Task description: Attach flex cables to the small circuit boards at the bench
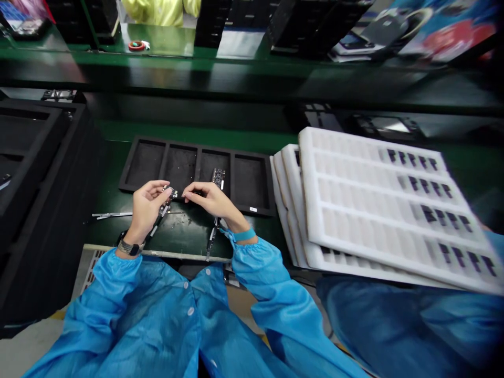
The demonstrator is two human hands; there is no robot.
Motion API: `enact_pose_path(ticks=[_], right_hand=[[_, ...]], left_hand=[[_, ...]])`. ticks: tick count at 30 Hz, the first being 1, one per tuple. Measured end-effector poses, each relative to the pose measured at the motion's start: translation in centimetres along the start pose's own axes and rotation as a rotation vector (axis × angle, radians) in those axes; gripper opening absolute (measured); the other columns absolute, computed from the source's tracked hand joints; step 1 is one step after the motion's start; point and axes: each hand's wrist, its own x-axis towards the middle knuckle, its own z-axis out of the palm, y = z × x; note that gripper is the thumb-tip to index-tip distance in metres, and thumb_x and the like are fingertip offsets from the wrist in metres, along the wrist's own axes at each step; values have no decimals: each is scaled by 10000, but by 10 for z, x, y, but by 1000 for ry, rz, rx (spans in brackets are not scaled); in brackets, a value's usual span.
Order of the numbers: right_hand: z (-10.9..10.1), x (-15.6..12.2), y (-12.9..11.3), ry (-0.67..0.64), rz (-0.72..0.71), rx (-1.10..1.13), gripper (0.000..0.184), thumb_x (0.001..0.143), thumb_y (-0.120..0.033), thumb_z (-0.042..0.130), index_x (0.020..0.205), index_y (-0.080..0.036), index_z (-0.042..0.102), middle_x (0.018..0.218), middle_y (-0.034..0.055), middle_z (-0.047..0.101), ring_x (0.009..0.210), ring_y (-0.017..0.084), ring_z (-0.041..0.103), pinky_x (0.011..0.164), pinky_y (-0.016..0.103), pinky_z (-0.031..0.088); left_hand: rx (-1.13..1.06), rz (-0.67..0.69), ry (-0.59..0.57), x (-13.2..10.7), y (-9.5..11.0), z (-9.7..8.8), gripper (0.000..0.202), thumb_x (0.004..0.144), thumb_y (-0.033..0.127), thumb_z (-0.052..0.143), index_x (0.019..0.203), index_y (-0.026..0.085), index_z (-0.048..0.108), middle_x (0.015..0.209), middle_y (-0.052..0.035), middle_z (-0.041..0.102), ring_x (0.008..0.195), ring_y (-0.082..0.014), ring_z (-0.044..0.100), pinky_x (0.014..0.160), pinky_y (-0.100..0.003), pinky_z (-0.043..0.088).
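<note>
Black circuit board [169, 198], pinched by your left hand [146, 206], slants lengthwise away; right hand [212, 199], fingertips together, just beside.

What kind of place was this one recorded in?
Probably an electronics assembly workshop: the left hand holds a small circuit board, a divided black tray lies on the green bench, and a white tray holds rows of dark parts.

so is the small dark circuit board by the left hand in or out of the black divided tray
Out of the tray: the left hand pinches the board.
</note>
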Motion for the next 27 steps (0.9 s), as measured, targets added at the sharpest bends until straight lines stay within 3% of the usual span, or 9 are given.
enact_pose_path(ticks=[8,19,27], right_hand=[[-1,-1,0,36,33,32,315,929,-485,751,868,-175,749,820,50,749,783,189,667,778,319,520],[1,1,6,101,60,95,400,896,-580,776,886,-186,707,853,51,726,753,172,627,707,304,520],[0,1,7,125,107,115,399,899,-580,775,900,-189,692,810,37,701,679,153,594,650,293,507]], left_hand=[[-162,-204,-75,13,-2,10,425,622,334,970,909,147,718,709,-22,721,624,-138,654,560,-242,503],[-125,-173,-157,23,-17,20,417,642,364,961,922,150,737,735,-33,744,647,-155,691,612,-268,546],[-99,-97,-73,25,-23,21,388,670,365,947,902,143,730,747,-42,746,659,-167,713,634,-287,569]])
